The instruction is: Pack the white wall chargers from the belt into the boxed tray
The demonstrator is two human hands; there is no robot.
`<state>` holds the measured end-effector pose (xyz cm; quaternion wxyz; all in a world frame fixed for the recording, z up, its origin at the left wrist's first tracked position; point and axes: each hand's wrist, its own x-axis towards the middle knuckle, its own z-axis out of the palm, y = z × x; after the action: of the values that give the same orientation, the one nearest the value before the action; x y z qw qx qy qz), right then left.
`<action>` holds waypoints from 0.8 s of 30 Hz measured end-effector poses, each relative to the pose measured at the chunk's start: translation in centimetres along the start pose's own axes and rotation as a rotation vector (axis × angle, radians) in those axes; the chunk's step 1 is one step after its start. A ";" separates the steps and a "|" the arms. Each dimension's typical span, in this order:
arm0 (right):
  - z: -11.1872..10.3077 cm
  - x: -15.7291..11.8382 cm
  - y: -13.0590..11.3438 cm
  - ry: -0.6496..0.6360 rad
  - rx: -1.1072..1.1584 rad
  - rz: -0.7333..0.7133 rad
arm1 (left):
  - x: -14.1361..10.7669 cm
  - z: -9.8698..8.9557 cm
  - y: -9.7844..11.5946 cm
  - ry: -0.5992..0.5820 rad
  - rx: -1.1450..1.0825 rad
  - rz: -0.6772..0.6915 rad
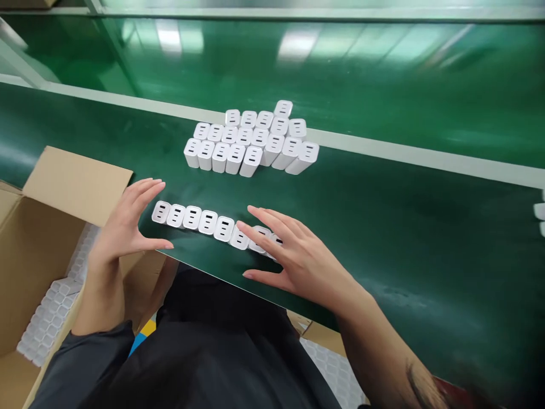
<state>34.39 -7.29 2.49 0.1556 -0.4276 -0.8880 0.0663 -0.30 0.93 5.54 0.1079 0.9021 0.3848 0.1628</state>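
Note:
A row of several white charger housings (192, 217) stands on end on the green work surface, slot faces up, near its front edge. At the row's left end my left hand (128, 221) is open, thumb and fingers spread apart around the end piece without visible contact. My right hand (285, 250) reaches over the right end, fingers spread and hiding part of the last pieces; whether it touches them I cannot tell. Farther back, a cluster of several more white charger housings (244, 136) stands in uneven rows, some leaning.
An open cardboard box (38, 244) at the left holds several white pieces in rows, its flap (79, 182) lying over the table edge. More white pieces (330, 363) sit low at the front right. A pale rail (383, 149) runs behind the cluster.

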 end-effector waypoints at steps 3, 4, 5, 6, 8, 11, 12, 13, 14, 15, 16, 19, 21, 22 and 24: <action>0.7 0.2 -0.1 -0.027 -0.046 -0.017 | -1.2 0.9 -0.7 -0.034 -0.015 -0.013; 0.8 0.2 -0.1 -0.032 -0.056 -0.019 | -1.4 1.2 -0.8 -0.043 -0.008 -0.008; 0.9 0.2 -0.1 -0.033 -0.062 -0.022 | -1.5 1.5 -1.0 -0.053 -0.002 0.000; 0.9 0.3 -0.1 -0.030 -0.068 -0.025 | -1.5 1.7 -1.1 -0.064 -0.002 0.011; 0.9 0.3 -0.1 -0.023 -0.077 -0.027 | -1.5 2.2 -1.3 -0.085 -0.034 0.026; 0.9 0.4 -0.2 -0.021 -0.077 -0.024 | -1.3 2.7 -1.6 -0.102 -0.107 0.018; 0.9 0.4 -0.2 -0.020 -0.072 -0.022 | -1.2 2.8 -1.6 -0.106 -0.127 0.009; 0.9 0.4 -0.2 -0.018 -0.066 -0.019 | -1.2 2.9 -1.6 -0.110 -0.143 0.001; 1.0 0.4 -0.2 -0.016 -0.059 -0.016 | -1.2 3.0 -1.5 -0.113 -0.158 -0.004; 1.0 0.4 -0.2 -0.013 -0.054 -0.013 | -1.2 3.1 -1.5 -0.117 -0.177 -0.008; 1.0 0.3 -0.2 -0.012 -0.052 -0.012 | -1.2 3.1 -1.4 -0.121 -0.200 -0.011; 1.1 0.3 -0.2 -0.006 -0.058 -0.019 | -1.4 3.3 -1.2 -0.130 -0.294 -0.025; 1.2 0.3 -0.2 0.017 -0.052 -0.026 | -1.5 3.3 -1.3 -0.122 -0.382 -0.052; 1.3 0.2 -0.2 0.035 -0.043 -0.028 | -1.5 3.3 -1.4 -0.110 -0.422 -0.066; 1.4 0.2 -0.1 0.069 -0.023 -0.029 | -1.6 3.1 -1.7 -0.077 -0.472 -0.084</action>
<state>33.77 -7.20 1.27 0.1820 -0.4185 -0.8889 0.0389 -1.29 0.76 1.79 0.3371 0.8406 0.3687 0.2094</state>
